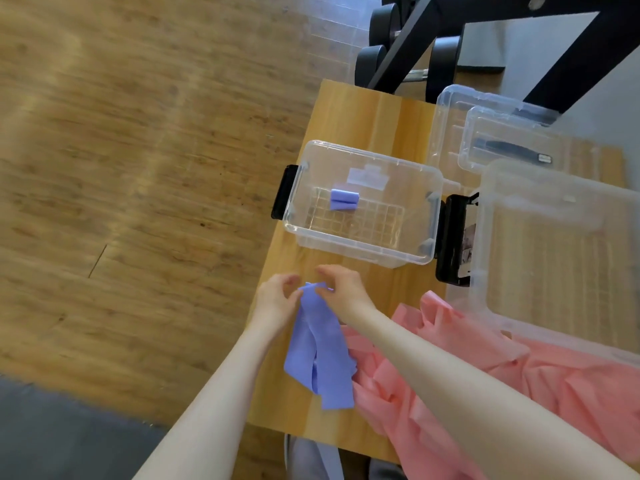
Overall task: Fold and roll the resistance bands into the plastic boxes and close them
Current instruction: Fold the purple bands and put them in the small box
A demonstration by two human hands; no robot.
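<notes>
On the near left part of the wooden desk, the left hand is pinching the far end of a purple resistance band, fingers curled onto its left corner. The right hand is pinching the same end just beside it, thumb and fingers closing on the fold (the two hands are almost touching). The band is trailing back toward the person, lying crumpled on the desk with its near end reaching close to the desk edge. Just beyond the hands, a clear plastic box with black latches is sitting open, holding a small rolled purple band on its floor toward the left. To the right of the purple band, a heap of pink bands is spreading across the near right of the desk, partly under the right forearm. Farther right, a larger clear box is resting beside the pink heap, with more clear boxes stacked behind it.
</notes>
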